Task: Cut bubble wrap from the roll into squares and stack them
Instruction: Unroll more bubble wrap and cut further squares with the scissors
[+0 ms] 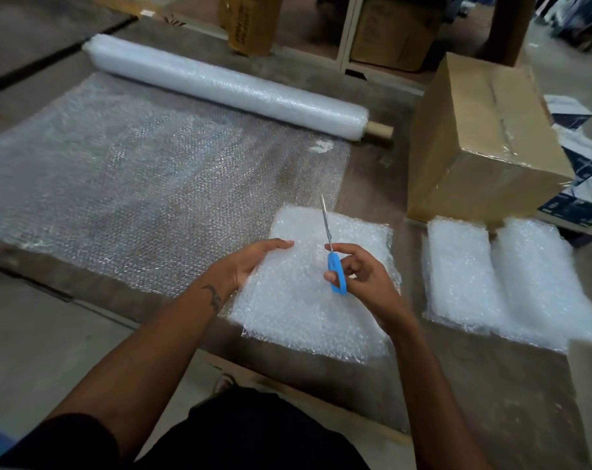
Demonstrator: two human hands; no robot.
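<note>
Two hands over the cut stack [315,310]: left hand [250,262] flat, fingers straight toward 2 o'clock; right hand [359,269] grips scissors [332,249], blades closed, pointing 12 o'clock.

Head camera looks forward and down over the floor [43,351].

A grey concrete floor [43,334] is seen, overlaid by a worn brown mat [491,385]. A large sealed cardboard box [481,140] is placed on the mat at right, with small printed cartons [583,157] heaped just beside it. Along the far side, a pale shelving frame [350,35] is observed, with a brown box [389,32] stored inside it. Another cardboard box [250,22] is stood to its left. Lighting is dim and even.
</note>
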